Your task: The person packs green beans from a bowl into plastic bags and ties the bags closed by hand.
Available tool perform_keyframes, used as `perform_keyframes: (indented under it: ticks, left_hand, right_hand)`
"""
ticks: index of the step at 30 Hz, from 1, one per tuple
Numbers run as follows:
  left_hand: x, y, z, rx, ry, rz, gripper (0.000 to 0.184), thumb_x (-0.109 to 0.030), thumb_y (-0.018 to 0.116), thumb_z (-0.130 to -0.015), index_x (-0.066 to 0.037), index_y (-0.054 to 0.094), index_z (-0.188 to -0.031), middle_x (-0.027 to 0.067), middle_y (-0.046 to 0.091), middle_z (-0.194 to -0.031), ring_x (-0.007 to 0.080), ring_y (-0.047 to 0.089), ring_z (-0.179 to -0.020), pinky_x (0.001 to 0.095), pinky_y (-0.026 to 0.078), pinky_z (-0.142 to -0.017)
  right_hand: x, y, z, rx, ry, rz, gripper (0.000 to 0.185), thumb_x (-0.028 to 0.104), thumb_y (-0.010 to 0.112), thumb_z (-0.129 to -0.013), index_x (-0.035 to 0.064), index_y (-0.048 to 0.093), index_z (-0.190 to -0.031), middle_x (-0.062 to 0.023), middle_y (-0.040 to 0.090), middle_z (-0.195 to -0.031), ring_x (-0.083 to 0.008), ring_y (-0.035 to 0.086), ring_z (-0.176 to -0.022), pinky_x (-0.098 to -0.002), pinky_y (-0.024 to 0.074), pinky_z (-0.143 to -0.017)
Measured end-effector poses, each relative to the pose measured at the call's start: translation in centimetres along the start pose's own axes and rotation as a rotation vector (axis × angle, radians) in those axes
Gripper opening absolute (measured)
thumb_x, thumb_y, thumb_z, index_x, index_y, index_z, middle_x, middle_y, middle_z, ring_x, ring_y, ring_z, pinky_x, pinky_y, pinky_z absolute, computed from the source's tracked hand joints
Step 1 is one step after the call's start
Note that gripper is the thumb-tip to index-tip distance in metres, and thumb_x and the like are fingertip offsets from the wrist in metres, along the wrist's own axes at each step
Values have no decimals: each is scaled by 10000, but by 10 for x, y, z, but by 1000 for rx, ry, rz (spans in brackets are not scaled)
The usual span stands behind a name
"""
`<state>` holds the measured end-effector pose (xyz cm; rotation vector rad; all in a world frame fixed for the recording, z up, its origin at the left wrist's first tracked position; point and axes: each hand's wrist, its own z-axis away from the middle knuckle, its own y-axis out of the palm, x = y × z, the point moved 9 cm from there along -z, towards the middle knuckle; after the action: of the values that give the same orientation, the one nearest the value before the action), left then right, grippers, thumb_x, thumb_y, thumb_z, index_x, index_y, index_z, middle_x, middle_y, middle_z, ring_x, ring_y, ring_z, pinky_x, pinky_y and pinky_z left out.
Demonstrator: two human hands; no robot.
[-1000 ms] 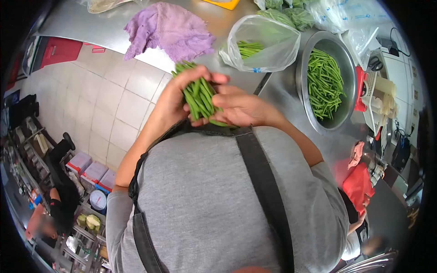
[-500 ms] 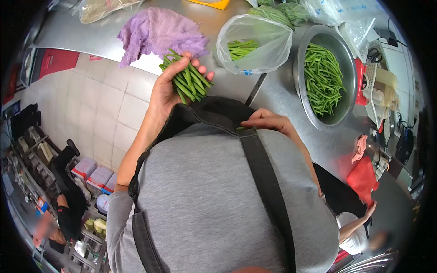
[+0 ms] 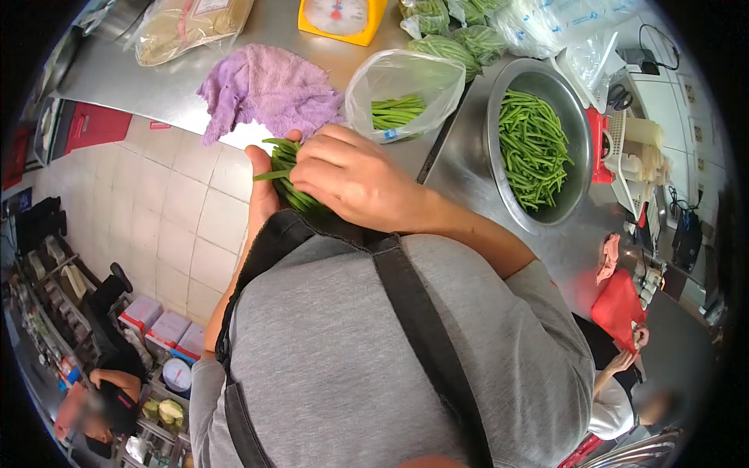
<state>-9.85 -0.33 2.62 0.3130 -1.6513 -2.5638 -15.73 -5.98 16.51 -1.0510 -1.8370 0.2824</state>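
Observation:
A bunch of cut green beans (image 3: 282,158) rests in my left hand (image 3: 261,187), its thumb along the near side and the other fingers mostly hidden. Over the bunch is my right hand (image 3: 353,178), fingers bent and pinched at the beans; one bean pokes out to the left beside them. Just beyond my hands lies a crumpled purple cloth (image 3: 269,90). An open clear plastic bag (image 3: 437,109) with more green beans inside stands to the right of the cloth. Farther right, a large metal bowl (image 3: 581,168) holds a heap of long green beans.
At the back of the steel counter (image 3: 148,97) are a yellow scale (image 3: 363,33), a wrapped brown package (image 3: 183,31) and several bagged greens (image 3: 445,51). A white basket (image 3: 620,168) and scissors (image 3: 620,97) are at right. One co-worker (image 3: 612,405) holds something red; another (image 3: 117,398) is lower left.
My right hand has come from near the apron strap up to the bunch in my left hand. The view has shifted, showing more of the scale. The co-workers' arms have moved.

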Motion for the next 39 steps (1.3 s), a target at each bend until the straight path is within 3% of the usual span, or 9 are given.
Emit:
perform_keyframes:
  ticks: [4,11,15,23,25,31,35,37,39]
  left_hand:
    - [2,-22,-12,-207,-18,-175,712,-724,502,-827,-67,599,-1085,80,660,-961,220,652,-882,362,562,-812]
    - [18,-11,-26,-266,-81,-276,833,-823,470,-749,-79,554,-1114,89,618,-1000,229,634,-911,374,555,-818]
    - [13,13,-19,-204,-40,-259,596,-614,578,-855,-81,553,-1119,85,619,-991,222,629,-924,385,549,-832]
    - [3,-3,-50,-99,-54,-229,253,-71,643,-894,-67,544,-1127,92,632,-965,262,641,-937,425,557,-835]
    - [-9,16,-52,-107,-93,-265,238,-54,640,-888,-63,528,-1098,95,623,-945,275,647,-954,445,568,-820]
    - [-44,149,-61,251,252,-537,215,-28,644,-878,-62,539,-1063,69,609,-943,227,646,-936,377,544,-840]
    - [15,229,-48,613,383,-915,327,27,638,-870,-43,512,-1163,29,597,-861,130,591,-751,273,495,-696]
    - [51,227,-46,991,465,-1261,223,5,649,-854,-68,543,-1036,45,603,-961,161,622,-908,309,508,-820]
    - [66,206,-57,1016,312,-1282,270,5,675,-848,-62,539,-1072,34,591,-1006,127,588,-937,281,484,-829]
  right_hand:
    - [-13,-1,14,4,127,118,191,54,730,-773,32,689,-957,-80,631,-930,-263,589,-881,-358,498,-753]
    - [-33,-11,33,-138,312,179,182,87,701,-791,51,671,-967,-86,637,-934,-278,614,-804,-388,507,-715]
    - [-33,-14,30,-98,357,187,187,76,702,-789,55,670,-972,-92,649,-943,-277,622,-819,-381,512,-730]
    - [25,-76,28,-174,-137,178,259,5,693,-765,39,714,-1021,-103,612,-959,-244,604,-797,-326,512,-662]
    - [26,-119,34,-433,91,397,255,40,726,-748,64,737,-1002,-121,618,-1021,-232,567,-755,-301,481,-639]
    - [-57,-124,49,-170,787,159,225,115,649,-837,76,716,-1048,-210,591,-1128,-230,570,-748,-345,475,-714]
    - [-71,-115,54,-232,666,-20,396,25,598,-803,30,620,-1199,-192,606,-1136,-176,575,-647,-328,495,-644]
    - [-76,-111,66,-272,841,-213,472,-9,569,-784,-3,563,-1256,-178,604,-1165,-150,571,-627,-313,507,-616]
    - [-75,-114,68,-332,892,-314,520,-30,553,-772,-33,517,-1291,-166,594,-1203,-125,566,-627,-295,516,-592]
